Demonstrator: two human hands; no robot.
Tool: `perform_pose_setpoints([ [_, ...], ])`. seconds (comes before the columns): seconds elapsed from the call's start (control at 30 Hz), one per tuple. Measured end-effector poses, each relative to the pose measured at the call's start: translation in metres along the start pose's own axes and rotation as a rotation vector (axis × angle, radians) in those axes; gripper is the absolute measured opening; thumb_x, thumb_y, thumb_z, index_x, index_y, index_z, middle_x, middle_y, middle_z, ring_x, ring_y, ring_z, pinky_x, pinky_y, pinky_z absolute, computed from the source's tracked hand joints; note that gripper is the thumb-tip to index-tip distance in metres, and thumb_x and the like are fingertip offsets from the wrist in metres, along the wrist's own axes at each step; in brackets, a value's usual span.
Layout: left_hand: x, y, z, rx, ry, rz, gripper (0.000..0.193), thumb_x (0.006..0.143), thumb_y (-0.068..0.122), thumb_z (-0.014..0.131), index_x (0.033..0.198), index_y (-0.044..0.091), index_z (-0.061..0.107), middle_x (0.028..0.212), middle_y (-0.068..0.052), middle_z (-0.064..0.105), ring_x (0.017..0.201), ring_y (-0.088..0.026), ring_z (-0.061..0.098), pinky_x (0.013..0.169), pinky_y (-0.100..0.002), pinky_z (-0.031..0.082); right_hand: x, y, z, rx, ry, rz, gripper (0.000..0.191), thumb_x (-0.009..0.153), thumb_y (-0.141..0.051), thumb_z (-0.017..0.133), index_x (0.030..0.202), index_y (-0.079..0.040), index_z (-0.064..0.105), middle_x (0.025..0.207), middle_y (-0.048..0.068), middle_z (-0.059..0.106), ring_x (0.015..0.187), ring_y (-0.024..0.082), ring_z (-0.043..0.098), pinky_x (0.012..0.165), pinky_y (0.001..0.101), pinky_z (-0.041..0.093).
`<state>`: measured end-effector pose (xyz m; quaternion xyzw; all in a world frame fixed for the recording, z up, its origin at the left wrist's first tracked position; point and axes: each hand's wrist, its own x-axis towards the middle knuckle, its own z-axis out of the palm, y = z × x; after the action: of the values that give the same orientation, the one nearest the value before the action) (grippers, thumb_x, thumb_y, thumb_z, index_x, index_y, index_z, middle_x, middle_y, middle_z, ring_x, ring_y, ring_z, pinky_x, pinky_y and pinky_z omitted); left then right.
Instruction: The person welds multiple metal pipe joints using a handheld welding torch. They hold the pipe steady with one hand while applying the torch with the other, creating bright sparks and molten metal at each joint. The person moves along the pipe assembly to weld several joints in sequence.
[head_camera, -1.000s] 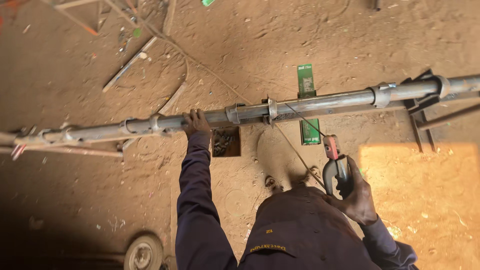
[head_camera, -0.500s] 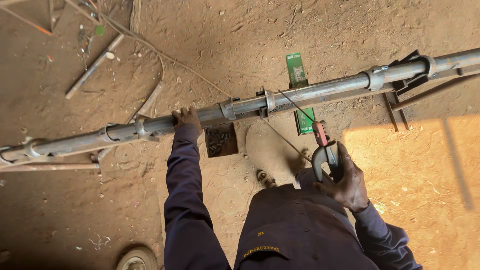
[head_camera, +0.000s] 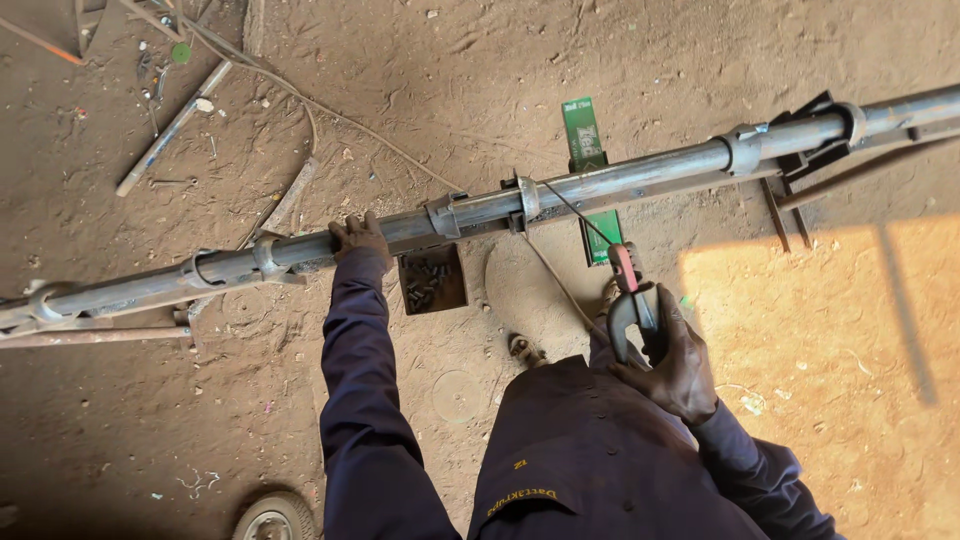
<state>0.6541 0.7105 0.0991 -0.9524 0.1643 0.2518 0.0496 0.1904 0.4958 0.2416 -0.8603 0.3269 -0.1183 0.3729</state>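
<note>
Left hand (head_camera: 358, 238) wrapped on long steel pipe (head_camera: 600, 186) across dirt floor – looks heavy, stiff, best held mid-span. Right hand (head_camera: 672, 362) clamped round electrode holder (head_camera: 630, 310), rod tip at pipe collar.

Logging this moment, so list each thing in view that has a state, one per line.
Left hand: gripping the pipe.
Right hand: closed around the electrode holder.
Electrode holder: clamped on a rod.
Rod: tip at a collar on the pipe.
Pipe: raised off the ground, slanting, collars fitted.
Green box: lying flat on the dirt under the pipe.
Small tray: open, dark pieces inside.
</note>
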Motion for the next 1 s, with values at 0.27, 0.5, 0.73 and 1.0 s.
perform_pose_setpoints([
  [0.27, 0.011, 0.0, 0.011, 0.029, 0.012, 0.004, 0.094, 0.077, 0.023, 0.086, 0.151, 0.021, 0.03, 0.153, -0.017, 0.029, 0.149, -0.054, 0.01, 0.109, -0.064, 0.043, 0.001, 0.007, 0.004, 0.04, -0.04, 0.037, 0.129, 0.054, -0.027, 0.094, 0.159, 0.003, 0.025, 0.123, 0.029, 0.065, 0.108, 0.038, 0.071, 0.09, 0.042, 0.058],
  [0.5, 0.014, 0.002, 0.01, 0.016, 0.002, -0.012, 0.095, 0.076, 0.022, 0.086, 0.152, 0.02, 0.029, 0.153, -0.018, 0.028, 0.151, -0.055, 0.007, 0.11, -0.061, 0.045, 0.004, 0.002, 0.002, 0.02, -0.029, -0.022, 0.129, 0.054, -0.031, 0.095, 0.157, 0.004, 0.026, 0.118, 0.03, 0.066, 0.104, 0.04, 0.071, 0.087, 0.0439, 0.059],
  [0.73, 0.018, -0.002, 0.015, 0.016, 0.008, -0.009, 0.093, 0.075, 0.023, 0.086, 0.15, 0.019, 0.031, 0.15, -0.018, 0.029, 0.148, -0.055, 0.011, 0.106, -0.063, 0.045, 0.008, -0.001, 0.003, -0.02, -0.052, -0.002, 0.131, 0.053, -0.032, 0.096, 0.156, 0.005, 0.025, 0.118, 0.032, 0.064, 0.104, 0.041, 0.07, 0.087, 0.0444, 0.059],
  [1.0, 0.011, -0.006, 0.017, 0.126, 0.186, 0.125, 0.086, 0.071, 0.036, 0.088, 0.141, 0.011, 0.046, 0.134, -0.021, 0.046, 0.132, -0.051, 0.04, 0.108, -0.061, 0.043, 0.011, 0.0, 0.006, -0.062, -0.038, -0.092, 0.132, 0.053, -0.034, 0.097, 0.154, 0.009, 0.024, 0.122, 0.036, 0.062, 0.11, 0.046, 0.066, 0.093, 0.0474, 0.055],
])
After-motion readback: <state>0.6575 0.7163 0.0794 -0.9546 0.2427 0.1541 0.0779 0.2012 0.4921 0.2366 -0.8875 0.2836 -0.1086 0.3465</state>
